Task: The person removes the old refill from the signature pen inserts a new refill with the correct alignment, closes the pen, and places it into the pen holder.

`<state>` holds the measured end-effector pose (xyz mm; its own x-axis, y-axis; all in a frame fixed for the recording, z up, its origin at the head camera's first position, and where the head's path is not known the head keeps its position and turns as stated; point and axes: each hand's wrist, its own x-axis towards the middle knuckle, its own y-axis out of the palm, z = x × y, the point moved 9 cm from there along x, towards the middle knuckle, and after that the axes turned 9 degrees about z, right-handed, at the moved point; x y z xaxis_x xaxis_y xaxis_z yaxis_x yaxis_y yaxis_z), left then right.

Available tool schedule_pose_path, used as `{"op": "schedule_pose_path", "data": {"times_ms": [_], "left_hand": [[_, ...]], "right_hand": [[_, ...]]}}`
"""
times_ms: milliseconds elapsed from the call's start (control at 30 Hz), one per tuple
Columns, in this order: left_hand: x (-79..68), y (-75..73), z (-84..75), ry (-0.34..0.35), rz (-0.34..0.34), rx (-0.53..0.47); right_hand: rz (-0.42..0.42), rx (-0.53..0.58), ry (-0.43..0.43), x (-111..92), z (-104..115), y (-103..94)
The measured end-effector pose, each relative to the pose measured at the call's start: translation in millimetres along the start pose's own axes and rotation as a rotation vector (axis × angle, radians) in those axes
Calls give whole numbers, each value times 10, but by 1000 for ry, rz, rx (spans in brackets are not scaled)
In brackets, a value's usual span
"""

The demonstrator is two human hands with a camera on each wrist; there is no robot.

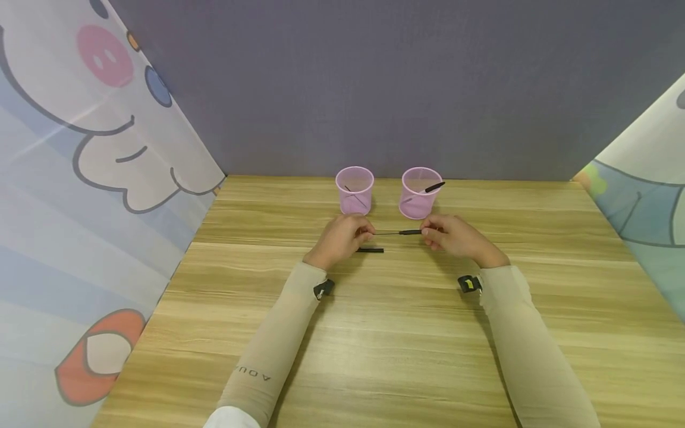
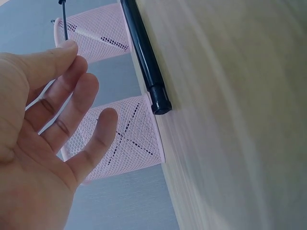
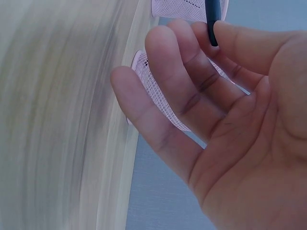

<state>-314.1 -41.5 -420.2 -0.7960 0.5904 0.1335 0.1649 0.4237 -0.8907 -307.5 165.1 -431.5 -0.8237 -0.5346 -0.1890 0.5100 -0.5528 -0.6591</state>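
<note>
Both hands hold one thin dark stick [image 1: 387,232] with a thicker black end piece [image 1: 411,232], level above the wooden table. My left hand [image 1: 342,235] pinches the thin end between thumb and forefinger; its other fingers are spread in the left wrist view. My right hand [image 1: 455,238] pinches the black end piece [image 3: 212,19] between thumb and fingertips. Beside the left hand a glossy black pen-like tube [image 2: 144,52] lies on the table, partly hidden by that hand in the head view.
Just beyond the hands stand two pink mesh cups. In the left cup [image 1: 350,207] lean thin dark sticks. The right cup [image 1: 412,209] holds a slim stick whose black end [image 1: 435,186] sticks out over the rim. A grey panel [image 1: 396,89] rises behind the table [image 1: 396,345].
</note>
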Motion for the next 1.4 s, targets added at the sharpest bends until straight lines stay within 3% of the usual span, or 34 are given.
{"op": "schedule_pose_path", "data": {"times_ms": [1400], "left_hand": [[-23, -46, 49, -24, -14, 1]], "right_hand": [[-9, -23, 1, -8, -13, -21]]}}
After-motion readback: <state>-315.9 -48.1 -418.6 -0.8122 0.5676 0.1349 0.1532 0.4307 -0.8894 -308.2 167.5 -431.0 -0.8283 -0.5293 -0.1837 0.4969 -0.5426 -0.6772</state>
